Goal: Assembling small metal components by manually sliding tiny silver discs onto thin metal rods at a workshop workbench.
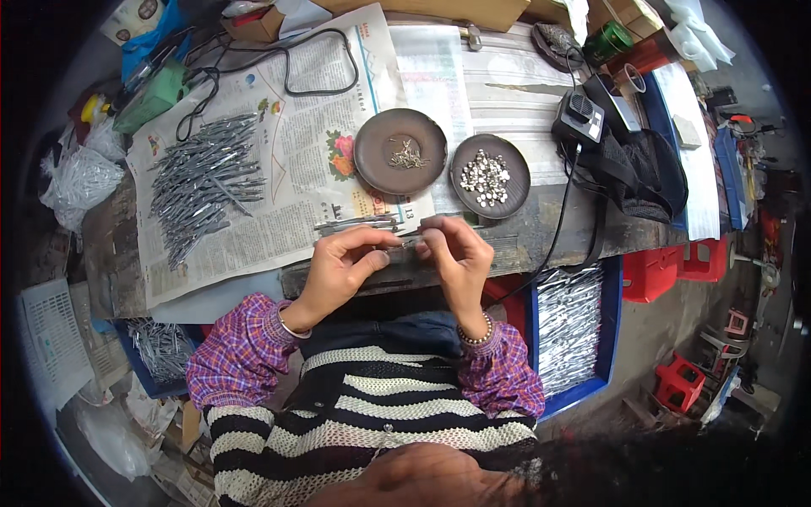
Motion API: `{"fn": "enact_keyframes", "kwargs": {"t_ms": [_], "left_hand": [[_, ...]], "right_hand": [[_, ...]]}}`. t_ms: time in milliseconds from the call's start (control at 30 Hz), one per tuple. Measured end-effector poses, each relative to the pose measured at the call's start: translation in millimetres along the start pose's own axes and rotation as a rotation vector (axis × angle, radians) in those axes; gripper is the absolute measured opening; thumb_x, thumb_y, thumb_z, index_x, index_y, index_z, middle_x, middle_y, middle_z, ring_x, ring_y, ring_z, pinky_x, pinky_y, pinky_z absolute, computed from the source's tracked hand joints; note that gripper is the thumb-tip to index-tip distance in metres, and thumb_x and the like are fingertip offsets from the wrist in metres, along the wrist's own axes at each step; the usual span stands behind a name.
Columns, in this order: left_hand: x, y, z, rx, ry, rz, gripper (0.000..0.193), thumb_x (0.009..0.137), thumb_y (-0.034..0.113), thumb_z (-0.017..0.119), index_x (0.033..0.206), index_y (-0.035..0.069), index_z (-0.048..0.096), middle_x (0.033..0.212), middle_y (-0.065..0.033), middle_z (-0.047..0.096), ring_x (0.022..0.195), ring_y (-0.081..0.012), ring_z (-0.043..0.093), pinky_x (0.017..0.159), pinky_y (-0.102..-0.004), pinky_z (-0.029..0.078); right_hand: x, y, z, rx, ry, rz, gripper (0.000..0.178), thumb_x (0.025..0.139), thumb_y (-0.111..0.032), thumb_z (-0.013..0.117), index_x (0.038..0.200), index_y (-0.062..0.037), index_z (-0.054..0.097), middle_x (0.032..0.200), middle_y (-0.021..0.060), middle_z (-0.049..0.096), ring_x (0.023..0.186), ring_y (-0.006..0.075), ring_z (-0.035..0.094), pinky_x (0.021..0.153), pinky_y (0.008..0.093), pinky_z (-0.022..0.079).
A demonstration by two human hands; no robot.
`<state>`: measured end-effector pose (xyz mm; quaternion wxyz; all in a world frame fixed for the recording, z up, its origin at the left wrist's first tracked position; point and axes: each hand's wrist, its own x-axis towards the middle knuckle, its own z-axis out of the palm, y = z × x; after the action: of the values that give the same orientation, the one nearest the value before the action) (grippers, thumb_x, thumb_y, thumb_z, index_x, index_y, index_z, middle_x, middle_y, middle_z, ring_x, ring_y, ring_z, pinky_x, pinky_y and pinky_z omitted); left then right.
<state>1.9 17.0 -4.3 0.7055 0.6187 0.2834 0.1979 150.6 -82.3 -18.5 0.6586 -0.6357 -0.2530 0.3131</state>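
Observation:
My left hand [334, 269] and my right hand [457, 255] meet near the table's front edge, thumbs and forefingers pinched. A thin metal piece [410, 237] spans the gap between their fingertips; its exact kind is too small to make out. Just beyond my left fingers lie several slim metal pieces [353, 223] in a row. Past my hands stands a brown round dish [372, 173] of small brass-coloured pins [407, 156]. A second, smaller dark dish [517, 193] holds shiny silvery round bits [485, 178].
A heap of slim grey metal pieces [207, 182] covers newspaper [291, 139] on the left. A black cord [325, 91] loops behind it. At right sit a black device [579, 117] and a black bag [646, 182]. Below the table edge, a blue crate [610, 329] holds metal pieces.

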Motion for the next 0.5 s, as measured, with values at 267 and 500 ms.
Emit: {"fn": "enact_keyframes", "kwargs": {"t_ms": [267,500], "left_hand": [[1,-1,-1,0.113,-0.028,0.056,0.021,0.083,-0.001,0.062,0.104,-0.002,0.066,0.095,-0.005,0.061,0.081,-0.0087,0.055,0.068,-0.02,0.044],[1,3,3,0.11,-0.021,0.075,0.021,0.084,-0.002,0.061,0.104,-0.002,0.066,0.097,-0.0056,0.061,0.084,-0.0097,0.056,0.073,-0.021,0.045]], "right_hand": [[-4,4,-8,-0.158,-0.071,-0.059,0.011,0.074,-0.002,0.072,0.083,0.003,0.067,0.069,0.0076,0.064,0.059,0.0114,0.059,0.053,0.0242,0.045],[-10,3,-1,-0.123,-0.059,-0.037,0.011,0.075,-0.003,0.072,0.083,0.0029,0.067,0.07,0.007,0.064,0.06,0.0106,0.06,0.054,0.0237,0.046]]}}
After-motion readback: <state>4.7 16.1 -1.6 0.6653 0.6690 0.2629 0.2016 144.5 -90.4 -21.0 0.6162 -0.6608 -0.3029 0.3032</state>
